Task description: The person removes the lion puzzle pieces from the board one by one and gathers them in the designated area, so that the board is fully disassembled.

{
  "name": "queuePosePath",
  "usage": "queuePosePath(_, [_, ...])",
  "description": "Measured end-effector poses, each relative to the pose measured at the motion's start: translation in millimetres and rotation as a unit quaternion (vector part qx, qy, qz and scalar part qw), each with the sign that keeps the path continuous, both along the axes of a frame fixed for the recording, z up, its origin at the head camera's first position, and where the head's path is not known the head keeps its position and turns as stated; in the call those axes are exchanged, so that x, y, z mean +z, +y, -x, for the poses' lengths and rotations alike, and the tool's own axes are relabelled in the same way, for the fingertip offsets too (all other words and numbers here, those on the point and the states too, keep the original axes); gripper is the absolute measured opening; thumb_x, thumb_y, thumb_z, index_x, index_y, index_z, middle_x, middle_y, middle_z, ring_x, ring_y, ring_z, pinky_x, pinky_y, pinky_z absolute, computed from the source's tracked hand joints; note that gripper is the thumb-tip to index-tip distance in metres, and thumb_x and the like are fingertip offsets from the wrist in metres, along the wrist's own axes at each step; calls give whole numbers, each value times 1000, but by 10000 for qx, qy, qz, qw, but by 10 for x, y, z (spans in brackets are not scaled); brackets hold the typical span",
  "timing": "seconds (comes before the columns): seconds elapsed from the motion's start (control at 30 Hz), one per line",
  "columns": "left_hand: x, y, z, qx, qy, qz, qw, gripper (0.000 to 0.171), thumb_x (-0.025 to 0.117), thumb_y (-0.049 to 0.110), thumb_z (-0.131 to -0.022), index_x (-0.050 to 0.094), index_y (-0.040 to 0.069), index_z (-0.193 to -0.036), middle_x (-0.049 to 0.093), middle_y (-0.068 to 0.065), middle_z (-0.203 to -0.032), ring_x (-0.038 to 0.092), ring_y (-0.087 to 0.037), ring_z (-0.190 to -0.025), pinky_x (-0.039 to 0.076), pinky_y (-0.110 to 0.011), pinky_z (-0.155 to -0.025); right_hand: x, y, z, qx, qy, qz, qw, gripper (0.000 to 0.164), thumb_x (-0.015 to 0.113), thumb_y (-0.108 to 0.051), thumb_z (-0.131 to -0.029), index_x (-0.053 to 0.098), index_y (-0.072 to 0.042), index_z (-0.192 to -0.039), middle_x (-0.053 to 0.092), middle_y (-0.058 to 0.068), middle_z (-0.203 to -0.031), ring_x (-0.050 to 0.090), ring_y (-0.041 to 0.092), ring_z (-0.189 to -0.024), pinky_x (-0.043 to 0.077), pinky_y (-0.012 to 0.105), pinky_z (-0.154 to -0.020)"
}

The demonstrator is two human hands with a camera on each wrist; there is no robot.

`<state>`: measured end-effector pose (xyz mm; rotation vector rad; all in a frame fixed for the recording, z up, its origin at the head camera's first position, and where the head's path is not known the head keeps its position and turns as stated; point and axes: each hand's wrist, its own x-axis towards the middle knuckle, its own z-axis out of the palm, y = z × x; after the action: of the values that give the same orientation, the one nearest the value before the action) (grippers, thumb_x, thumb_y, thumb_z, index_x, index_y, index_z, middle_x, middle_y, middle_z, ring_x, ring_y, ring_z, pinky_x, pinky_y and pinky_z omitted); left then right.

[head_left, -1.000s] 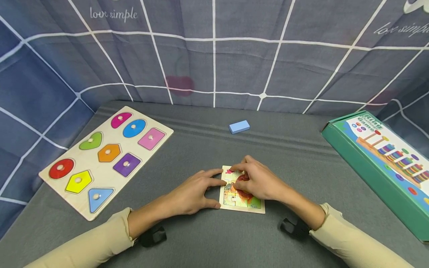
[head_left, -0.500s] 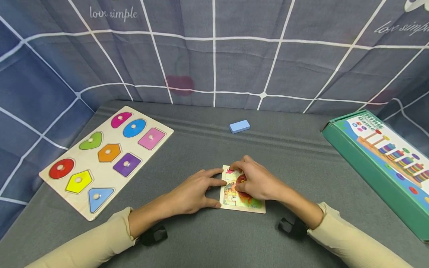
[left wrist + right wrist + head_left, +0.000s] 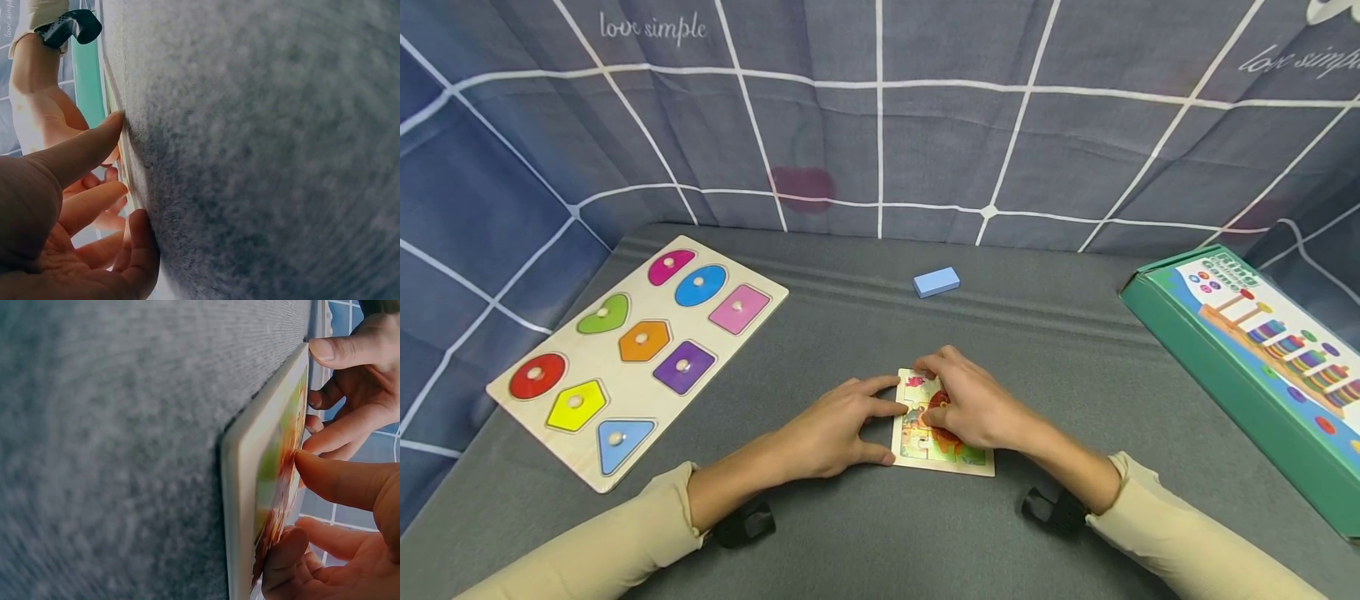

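Note:
A small jigsaw puzzle [image 3: 917, 454] in a pale wooden frame lies on the grey cloth in front of me, showing a red-maned animal over green. My left hand [image 3: 831, 429] rests at its left edge, fingers extended and thumb at the near corner. Bent over the upper right of the puzzle is my right hand [image 3: 977, 408], hiding part of the picture. In the right wrist view, the right thumb [image 3: 340, 481] and the fingers [image 3: 284, 556] touch the picture with a gap between them. The left wrist view shows the left thumb [image 3: 94, 147] against the frame's side.
A wooden board of knobbed coloured shapes [image 3: 700, 367] lies at the left. Behind the puzzle sits a light blue block [image 3: 936, 282]. A green game box [image 3: 1232, 383] stands at the right. A checked curtain [image 3: 940, 142] hangs at the back of the grey cloth [image 3: 850, 542].
My right hand has shifted slightly over the puzzle, exposing a little more of the red mane. The left hand has stayed at the frame's left edge.

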<state>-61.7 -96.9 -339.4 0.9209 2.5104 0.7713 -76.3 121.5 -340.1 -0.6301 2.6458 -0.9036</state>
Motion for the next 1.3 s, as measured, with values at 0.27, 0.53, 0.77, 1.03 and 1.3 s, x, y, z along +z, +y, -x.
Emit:
queuePosePath(0.27, [0, 2, 6, -10, -2, 31, 10000, 55, 84, 25, -80, 66, 9, -130, 41, -14, -152, 45, -35, -130, 36, -51, -104, -14, 2, 33, -16, -29, -56, 10000, 39, 77, -7, -84, 65, -3, -120, 53, 7, -109, 50, 20, -89, 43, 38, -77])
queuePosePath(0.53, [-15, -5, 11, -53, 74, 8, 10000, 55, 84, 23, -80, 66, 8, -129, 42, -15, -150, 47, -34, -128, 38, -50, -103, -33, -5, 35, -36, 230, 50, 9997, 34, 77, -4, -83, 64, -5, -114, 54, 3, -101, 50, 17, -84, 43, 37, -74])
queuePosePath(0.77, [-14, -1, 12, -54, 105, 35, 9999, 55, 84, 24, -80, 66, 8, -129, 41, -16, -151, 47, -34, -127, 38, -49, -103, -23, -16, 32, 29, 549, 104, 9984, 33, 78, -2, -82, 65, -3, -112, 57, 2, -100, 49, 15, -79, 43, 34, -70])
queuePosePath(1.03, [4, -4, 3, -68, 48, 80, 9999, 57, 83, 27, -81, 65, 10, -131, 40, -14, -152, 47, -33, -127, 38, -48, -102, -2, -14, 17, 253, 701, -4, 9972, 32, 77, -4, -83, 69, -2, -114, 59, 2, -100, 51, 14, -79, 44, 34, -73])
queuePosePath(1.3, [2, -2, 8, -85, 55, 98, 9999, 56, 83, 26, -81, 65, 10, -132, 40, -14, -152, 47, -34, -127, 38, -49, -102, 10, -15, 26, 325, 437, -232, 9982, 36, 78, -12, -84, 70, -2, -118, 56, 1, -98, 49, 14, -78, 42, 34, -73])
